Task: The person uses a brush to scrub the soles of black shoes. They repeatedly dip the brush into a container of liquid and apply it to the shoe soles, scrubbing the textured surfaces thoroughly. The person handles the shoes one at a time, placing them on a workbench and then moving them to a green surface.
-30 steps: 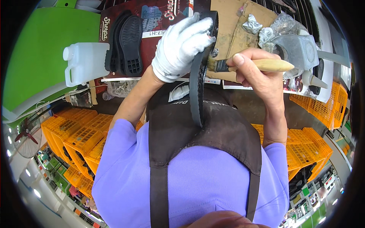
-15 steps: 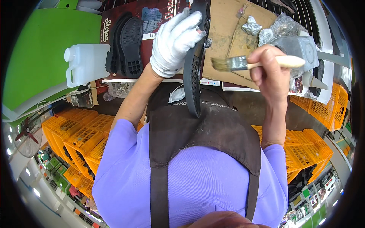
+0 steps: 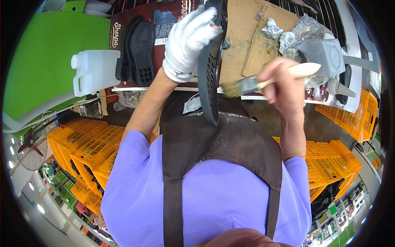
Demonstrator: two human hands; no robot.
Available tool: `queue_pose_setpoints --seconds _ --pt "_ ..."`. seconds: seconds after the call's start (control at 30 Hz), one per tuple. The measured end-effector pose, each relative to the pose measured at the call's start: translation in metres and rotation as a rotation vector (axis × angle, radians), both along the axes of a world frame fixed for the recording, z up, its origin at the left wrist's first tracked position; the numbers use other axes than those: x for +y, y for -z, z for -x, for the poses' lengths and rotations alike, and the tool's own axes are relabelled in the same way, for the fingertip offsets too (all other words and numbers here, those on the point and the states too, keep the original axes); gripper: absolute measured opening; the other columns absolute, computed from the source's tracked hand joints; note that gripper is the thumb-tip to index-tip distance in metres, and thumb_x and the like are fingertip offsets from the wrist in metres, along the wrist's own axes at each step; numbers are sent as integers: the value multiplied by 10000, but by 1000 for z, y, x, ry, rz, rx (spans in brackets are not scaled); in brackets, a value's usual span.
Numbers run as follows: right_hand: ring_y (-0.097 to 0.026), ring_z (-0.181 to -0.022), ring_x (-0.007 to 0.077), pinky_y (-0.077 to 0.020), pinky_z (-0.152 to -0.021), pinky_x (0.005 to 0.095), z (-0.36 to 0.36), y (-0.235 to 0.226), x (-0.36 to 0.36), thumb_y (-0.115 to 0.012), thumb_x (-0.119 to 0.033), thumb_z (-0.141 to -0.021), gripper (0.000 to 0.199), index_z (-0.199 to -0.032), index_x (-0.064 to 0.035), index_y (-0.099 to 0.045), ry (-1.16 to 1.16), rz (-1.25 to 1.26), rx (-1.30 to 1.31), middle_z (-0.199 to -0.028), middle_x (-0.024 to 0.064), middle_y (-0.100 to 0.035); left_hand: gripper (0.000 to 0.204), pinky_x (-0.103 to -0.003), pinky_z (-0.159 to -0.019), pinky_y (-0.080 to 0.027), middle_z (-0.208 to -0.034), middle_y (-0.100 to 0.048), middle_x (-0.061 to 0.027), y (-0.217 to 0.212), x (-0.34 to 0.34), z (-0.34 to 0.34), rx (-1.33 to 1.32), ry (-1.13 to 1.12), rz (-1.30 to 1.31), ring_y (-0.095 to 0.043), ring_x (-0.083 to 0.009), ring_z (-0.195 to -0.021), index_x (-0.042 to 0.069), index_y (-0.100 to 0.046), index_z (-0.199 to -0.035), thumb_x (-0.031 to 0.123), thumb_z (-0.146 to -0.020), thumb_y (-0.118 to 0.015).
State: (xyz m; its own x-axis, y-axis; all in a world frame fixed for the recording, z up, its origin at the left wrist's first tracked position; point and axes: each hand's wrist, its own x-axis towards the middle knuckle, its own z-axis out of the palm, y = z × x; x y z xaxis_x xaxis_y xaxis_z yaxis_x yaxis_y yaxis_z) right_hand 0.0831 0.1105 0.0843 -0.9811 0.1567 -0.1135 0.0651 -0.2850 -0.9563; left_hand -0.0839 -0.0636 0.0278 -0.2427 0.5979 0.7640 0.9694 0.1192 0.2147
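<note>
Down comes the brush point(image 3: 249, 84)! Half a second ago its bristles sat level and higher up; now the right hand point(image 3: 286, 84) has drawn it nearer the wearer, handle tipped up, bristles slanting down and to the left. The black sole point(image 3: 212, 92) has swung a touch leftward over the last second, its patterned inner face coming into better view, and the left hand point(image 3: 190, 47) shifts with it. My reading: the brushing is mid-flow, with attention moving along the sole toward its near end. The bristles look just beside the near half; whether they touch, I can't tell.

And the grips? The gloved left is clamped around the sole's far half, fingers wrapped over its edge; the bare right, a little blurred, pinches the brush handle.

So which way does that sole point? It stands on its side, long axis running away from the wearer, slightly slanted: far end beyond the left-hand grip, near end well this side of it, over the apron point(image 3: 222, 140). The patterned face looks right, toward the brush. Toe or heel nearest? Hard to call. Out past the right-hand grip sits a clear container point(image 3: 329, 57); left of the glove, more black soles point(image 3: 142, 49).
</note>
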Motion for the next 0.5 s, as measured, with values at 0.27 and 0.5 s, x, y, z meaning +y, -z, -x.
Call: queue_pose_setpoints --seconds 0.27,0.5 --pt "-344 -449 49 -273 -397 180 -4 16 33 -421 -326 -949 316 -939 -26 -520 259 299 190 -572 -17 -423 417 -381 -943 -418 -1181 -521 -157 -2 -12 -29 -1773 556 -412 -535 -243 -1075 23 -389 -1275 271 -941 -413" --pt "-513 -620 65 -399 -539 183 5 10 19 -631 -152 -826 199 -916 25 -640 59 -86 182 -737 37 -600 763 -358 -768 -512 -1108 -565 -167 11 -17 -29 -2139 923 -361 -601 -244 -899 21 -386 -1284 637 -879 -190"
